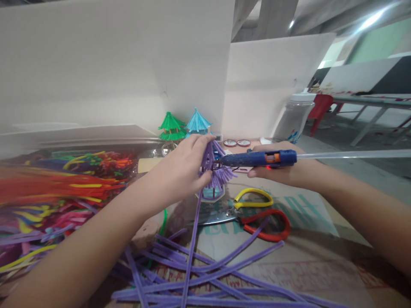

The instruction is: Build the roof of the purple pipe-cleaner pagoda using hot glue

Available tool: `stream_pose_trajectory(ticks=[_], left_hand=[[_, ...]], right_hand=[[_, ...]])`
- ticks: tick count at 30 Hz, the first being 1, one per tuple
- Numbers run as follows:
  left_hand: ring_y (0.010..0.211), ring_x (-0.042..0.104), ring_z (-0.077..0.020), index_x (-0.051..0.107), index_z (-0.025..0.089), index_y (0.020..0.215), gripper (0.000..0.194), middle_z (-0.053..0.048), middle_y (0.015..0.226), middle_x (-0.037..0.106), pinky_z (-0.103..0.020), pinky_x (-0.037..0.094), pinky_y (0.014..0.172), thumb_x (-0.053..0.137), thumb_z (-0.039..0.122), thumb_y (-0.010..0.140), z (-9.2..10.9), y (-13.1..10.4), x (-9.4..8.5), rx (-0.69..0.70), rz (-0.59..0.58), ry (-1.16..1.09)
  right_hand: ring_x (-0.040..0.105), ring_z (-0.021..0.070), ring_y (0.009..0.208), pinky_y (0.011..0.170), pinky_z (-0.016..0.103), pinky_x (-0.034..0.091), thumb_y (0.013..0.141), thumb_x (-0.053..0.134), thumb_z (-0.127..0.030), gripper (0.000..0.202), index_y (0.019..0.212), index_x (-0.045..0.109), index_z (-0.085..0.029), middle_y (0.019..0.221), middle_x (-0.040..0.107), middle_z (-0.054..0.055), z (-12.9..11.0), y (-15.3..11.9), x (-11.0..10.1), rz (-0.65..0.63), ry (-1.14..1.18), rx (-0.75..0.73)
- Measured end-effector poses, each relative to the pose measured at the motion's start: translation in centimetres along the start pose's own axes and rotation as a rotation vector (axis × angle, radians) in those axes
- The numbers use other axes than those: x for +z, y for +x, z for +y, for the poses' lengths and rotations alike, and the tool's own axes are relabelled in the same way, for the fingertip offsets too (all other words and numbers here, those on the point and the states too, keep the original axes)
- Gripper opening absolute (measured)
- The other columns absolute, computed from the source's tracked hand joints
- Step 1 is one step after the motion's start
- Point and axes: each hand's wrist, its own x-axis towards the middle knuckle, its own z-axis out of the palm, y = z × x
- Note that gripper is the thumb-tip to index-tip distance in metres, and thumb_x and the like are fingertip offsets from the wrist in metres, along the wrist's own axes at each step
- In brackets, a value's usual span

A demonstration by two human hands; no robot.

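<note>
Left hand (181, 171) pinches a fuzzy purple pagoda (215, 175) of pipe cleaners, held upright above the cardboard (308, 273). Right hand (279, 171) is wrapped around one blue glue gun (257, 158), nozzle touching the pagoda's roof. Two finished pagodas behind, green (171, 126) and blue (198, 121). One pair of scissors (257, 214), yellow and red handles; loose purple stems (205, 269) scattered below.
</note>
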Motion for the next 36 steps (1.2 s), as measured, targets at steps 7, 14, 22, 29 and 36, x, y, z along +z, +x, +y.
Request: stream_pose_trajectory(ticks=[7,14,22,29,36], left_hand=[[0.133,0.048,-0.0289,0.037,0.012,0.144,0.061,-0.018,0.139,0.05,-0.045,0.042,0.111,0.055,0.024,0.087,0.1,0.0,-0.1,-0.016,-0.008,-0.006],[0.133,0.049,-0.0293,0.037,0.014,0.144,0.06,-0.017,0.139,0.051,-0.046,0.043,0.111,0.055,0.024,0.087,0.2,-0.1,-0.1,-0.015,0.002,0.002],[0.133,0.048,-0.0291,0.036,0.011,0.143,0.06,-0.018,0.139,0.05,-0.045,0.042,0.112,0.055,0.024,0.088,0.2,0.0,-0.3,-0.017,-0.008,0.009],[0.132,0.049,-0.0293,0.037,0.014,0.143,0.06,-0.017,0.138,0.05,-0.046,0.043,0.111,0.056,0.023,0.086,0.2,0.0,-0.2,-0.015,0.004,-0.012],[0.132,0.048,-0.0289,0.037,0.011,0.143,0.06,-0.017,0.137,0.05,-0.044,0.042,0.112,0.057,0.024,0.088,0.2,0.0,-0.2,-0.013,-0.01,-0.014]], right_hand=[[0.069,0.0284,0.109,0.095,0.041,0.055,0.079,0.071,-0.056,0.042,0.114,0.075,-0.032,0.111,0.076,0.002,0.2,0.0,-0.1,-0.016,-0.078,-0.038],[0.073,0.0278,0.098,0.083,0.039,0.06,0.078,0.071,-0.057,0.049,0.119,0.073,-0.03,0.109,0.077,0.003,0.8,-0.2,-0.4,-0.063,-0.082,-0.002],[0.069,0.0269,0.108,0.1,0.041,0.053,0.08,0.072,-0.048,0.041,0.119,0.072,-0.033,0.119,0.074,0.0,0.6,0.0,-0.4,-0.094,-0.061,-0.077],[0.071,0.0264,0.096,0.088,0.038,0.057,0.079,0.071,-0.055,0.033,0.091,0.076,-0.025,0.106,0.077,0.006,-0.2,-0.2,-0.4,-0.01,-0.074,0.011],[0.07,0.029,0.102,0.09,0.038,0.055,0.077,0.072,-0.057,0.038,0.105,0.076,-0.032,0.109,0.076,0.003,-0.4,0.1,0.1,0.038,-0.034,0.027]])
